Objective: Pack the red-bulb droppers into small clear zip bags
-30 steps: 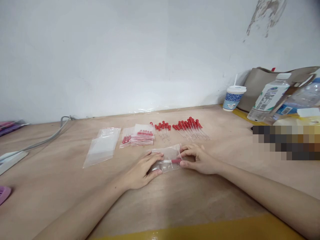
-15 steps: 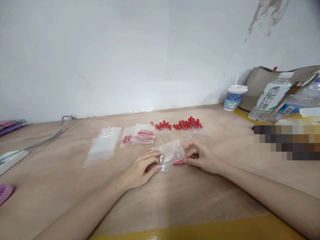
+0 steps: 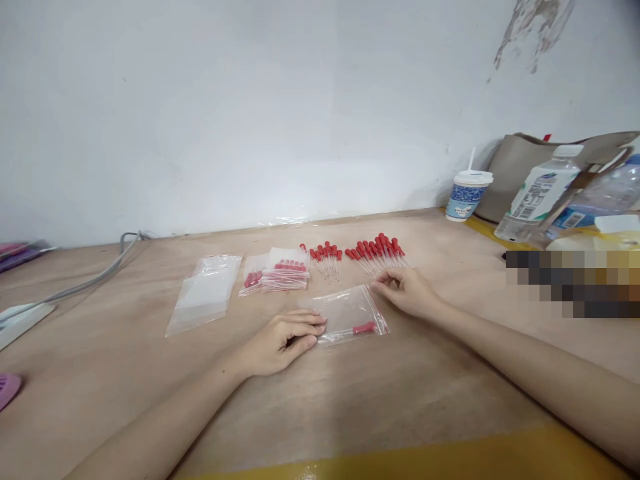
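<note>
A clear zip bag [image 3: 345,307] lies flat on the table between my hands, with a dropper's red bulb [image 3: 364,328] near its right-hand, red-lined edge. My left hand [image 3: 283,341] rests at the bag's left end, fingers stretched over the plastic and thumb apart. At the bag's far right corner, my right hand [image 3: 407,293] has thumb and fingertips brought together on the edge. Just beyond it are loose red-bulbed droppers [image 3: 377,248], and a smaller group of droppers [image 3: 327,253] lies to their left.
Filled bags [image 3: 285,273] are stacked behind my left hand, beside flat clear bags [image 3: 205,293]. A grey cable [image 3: 100,277] runs along the left. At the back right stand a lidded cup [image 3: 467,197], a plastic bottle [image 3: 540,193] and a grey bag [image 3: 505,170].
My right hand has moved off the dropper bulb, up to the bag's far right corner. The bag now lies flatter, with the bulb fully visible inside. My left hand has barely moved.
</note>
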`<action>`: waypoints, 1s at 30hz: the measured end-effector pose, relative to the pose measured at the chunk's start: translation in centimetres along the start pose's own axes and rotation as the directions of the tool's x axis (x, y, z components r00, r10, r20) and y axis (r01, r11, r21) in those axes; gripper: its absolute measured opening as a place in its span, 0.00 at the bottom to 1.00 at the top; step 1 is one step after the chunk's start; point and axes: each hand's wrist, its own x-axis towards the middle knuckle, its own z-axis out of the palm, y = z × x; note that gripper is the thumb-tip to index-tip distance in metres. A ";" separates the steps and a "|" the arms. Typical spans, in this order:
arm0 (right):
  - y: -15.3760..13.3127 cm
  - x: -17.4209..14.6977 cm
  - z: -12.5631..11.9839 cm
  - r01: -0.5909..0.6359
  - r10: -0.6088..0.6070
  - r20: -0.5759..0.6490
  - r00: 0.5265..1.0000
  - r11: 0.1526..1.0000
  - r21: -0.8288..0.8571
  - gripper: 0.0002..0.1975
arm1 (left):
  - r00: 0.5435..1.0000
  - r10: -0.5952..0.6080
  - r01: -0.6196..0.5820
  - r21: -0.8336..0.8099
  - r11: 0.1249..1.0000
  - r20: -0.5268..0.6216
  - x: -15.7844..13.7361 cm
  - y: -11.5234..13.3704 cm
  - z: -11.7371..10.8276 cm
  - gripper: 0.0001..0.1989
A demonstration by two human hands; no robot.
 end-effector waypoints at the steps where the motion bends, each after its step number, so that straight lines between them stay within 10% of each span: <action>1: 0.0 0.8 -0.1 0.001 -0.004 -0.034 0.999 0.997 -0.079 0.09 | 1.000 -0.002 0.002 0.007 1.000 0.005 0.0 -0.1 0.0 0.14; 11: -2.6 8.3 3.2 -0.246 0.229 -0.095 0.969 0.844 -0.477 0.17 | 0.996 -0.056 0.062 0.096 0.993 -0.064 -0.4 0.1 0.3 0.15; 30: -3.7 8.4 3.3 -0.232 0.254 -0.017 0.967 0.854 -0.465 0.11 | 0.999 -0.048 0.047 0.184 0.982 -0.003 -0.3 -0.1 0.5 0.16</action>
